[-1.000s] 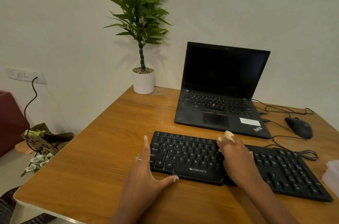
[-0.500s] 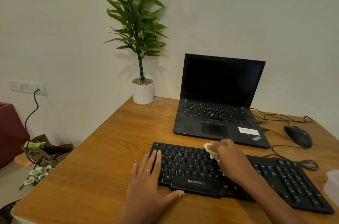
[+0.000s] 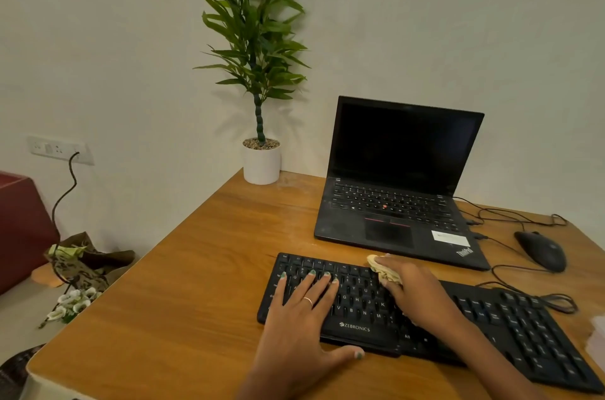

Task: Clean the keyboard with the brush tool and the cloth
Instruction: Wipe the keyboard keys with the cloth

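A black Zebronics keyboard (image 3: 510,324) lies across the front of the wooden desk (image 3: 196,285). My right hand (image 3: 415,291) presses a crumpled pale yellow cloth (image 3: 381,267) onto the keys near the keyboard's upper middle rows. My left hand (image 3: 301,311) lies flat on the keyboard's left part, fingers spread over the keys and thumb along its front edge; a ring is on one finger. No brush tool is visible.
An open black laptop (image 3: 396,203) stands just behind the keyboard. A black mouse (image 3: 540,250) with looped cables (image 3: 510,216) lies at the right. A white potted plant (image 3: 262,164) stands at the back corner. A pale object (image 3: 597,337) shows at the right edge.
My left hand slid from the desk beside the keyboard up onto its left keys. My right hand moved the cloth left along the upper rows. The view tilted upward.
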Demonstrator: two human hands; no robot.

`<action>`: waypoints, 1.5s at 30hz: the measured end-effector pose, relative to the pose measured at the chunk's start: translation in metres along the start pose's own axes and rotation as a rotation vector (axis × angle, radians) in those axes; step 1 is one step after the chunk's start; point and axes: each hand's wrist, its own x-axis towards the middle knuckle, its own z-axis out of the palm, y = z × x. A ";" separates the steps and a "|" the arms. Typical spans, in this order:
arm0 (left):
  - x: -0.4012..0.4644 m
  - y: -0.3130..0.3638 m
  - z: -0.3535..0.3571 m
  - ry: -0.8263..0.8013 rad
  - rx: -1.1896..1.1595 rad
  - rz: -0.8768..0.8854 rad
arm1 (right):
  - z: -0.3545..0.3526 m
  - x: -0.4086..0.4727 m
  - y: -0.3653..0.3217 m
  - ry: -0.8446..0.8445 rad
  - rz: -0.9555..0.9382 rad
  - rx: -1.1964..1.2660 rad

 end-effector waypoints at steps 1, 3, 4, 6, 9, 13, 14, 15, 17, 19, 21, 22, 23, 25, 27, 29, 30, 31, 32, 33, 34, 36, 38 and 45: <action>0.000 0.000 0.001 0.009 -0.009 0.002 | -0.003 0.003 -0.001 0.021 0.014 0.027; 0.000 -0.001 0.002 0.022 -0.016 0.007 | -0.008 0.009 -0.003 0.090 0.038 0.069; -0.001 -0.001 0.003 0.027 -0.016 0.010 | -0.009 0.013 -0.003 0.114 0.048 0.046; 0.000 -0.001 0.004 0.040 -0.016 0.016 | -0.009 0.021 -0.005 0.085 0.064 -0.045; 0.001 -0.001 0.003 0.043 -0.027 0.017 | -0.001 0.033 -0.015 -0.062 0.019 -0.013; 0.001 -0.002 0.007 0.092 -0.061 0.026 | 0.011 0.056 -0.045 -0.174 -0.100 0.037; 0.001 -0.003 0.008 0.105 -0.074 0.028 | 0.015 0.062 -0.054 -0.204 -0.126 0.065; 0.001 -0.003 0.009 0.113 -0.081 0.030 | 0.019 0.069 -0.065 -0.235 -0.151 0.104; 0.001 -0.004 0.008 0.119 -0.071 0.038 | 0.028 0.078 -0.088 -0.311 -0.201 0.179; 0.002 -0.004 0.006 0.122 -0.059 0.044 | 0.035 0.083 -0.106 -0.384 -0.231 0.225; 0.001 -0.004 0.006 0.131 -0.064 0.042 | 0.035 0.086 -0.114 -0.425 -0.254 0.222; 0.001 -0.004 0.006 0.133 -0.065 0.042 | 0.033 0.087 -0.113 -0.436 -0.260 0.211; 0.000 -0.005 0.007 0.137 -0.068 0.041 | 0.029 0.087 -0.109 -0.450 -0.263 0.202; 0.000 -0.005 0.009 0.150 -0.076 0.037 | 0.016 0.085 -0.092 -0.473 -0.257 0.186; 0.000 -0.006 0.010 0.139 -0.078 0.035 | 0.003 0.082 -0.067 -0.491 -0.227 0.142; 0.000 -0.006 0.010 0.121 -0.077 0.033 | -0.011 0.079 -0.038 -0.526 -0.181 0.101; 0.000 -0.006 0.010 0.116 -0.077 0.032 | -0.018 0.077 -0.023 -0.549 -0.153 0.077; 0.000 -0.006 0.009 0.113 -0.079 0.031 | -0.025 0.076 -0.013 -0.573 -0.126 0.058; 0.000 -0.006 0.009 0.108 -0.081 0.030 | -0.029 0.075 -0.005 -0.594 -0.103 0.051; 0.001 -0.006 0.009 0.105 -0.082 0.029 | -0.032 0.074 -0.001 -0.611 -0.088 0.060; 0.001 -0.006 0.009 0.101 -0.080 0.028 | -0.033 0.074 -0.002 -0.621 -0.085 0.078; 0.000 -0.006 0.009 0.099 -0.076 0.030 | -0.028 0.073 -0.016 -0.607 -0.105 0.118; 0.000 -0.006 0.010 0.108 -0.071 0.032 | -0.014 0.073 -0.041 -0.560 -0.150 0.161; -0.001 -0.003 0.006 0.122 -0.049 0.018 | 0.028 0.086 -0.098 -0.472 -0.224 0.211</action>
